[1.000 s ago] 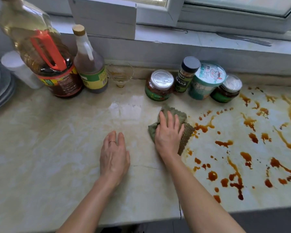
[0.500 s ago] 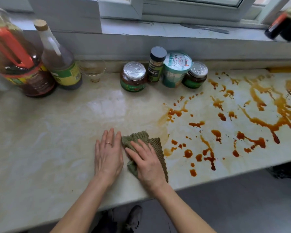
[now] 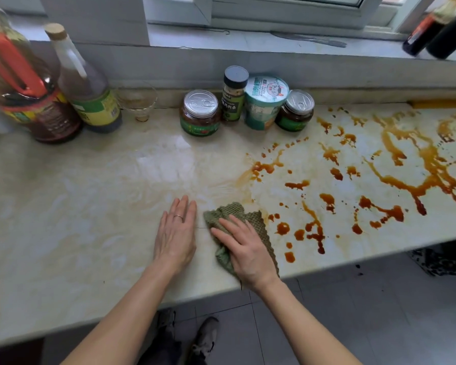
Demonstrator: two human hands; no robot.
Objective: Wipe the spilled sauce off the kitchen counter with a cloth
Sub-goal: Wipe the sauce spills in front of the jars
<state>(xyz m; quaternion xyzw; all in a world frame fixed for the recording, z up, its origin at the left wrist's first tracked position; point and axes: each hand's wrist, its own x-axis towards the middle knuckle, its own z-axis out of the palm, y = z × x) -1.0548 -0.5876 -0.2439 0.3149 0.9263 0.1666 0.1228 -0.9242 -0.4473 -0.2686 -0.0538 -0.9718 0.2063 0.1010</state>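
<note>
Right hand (image 3: 248,248) flat on cloth (image 3: 234,210), fingers straight, grip uncurled, pressing to mop sauce (image 3: 313,227) alongside. Left hand (image 3: 175,235) flat on surface (image 3: 90,206), likely bracing; grip slack, holding nothing.

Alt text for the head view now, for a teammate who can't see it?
The right hand presses a green cloth flat on the pale counter near its front edge, with brown sauce splattered across the counter to the right. The left hand rests flat beside the cloth; jars and bottles line the back wall.
</note>
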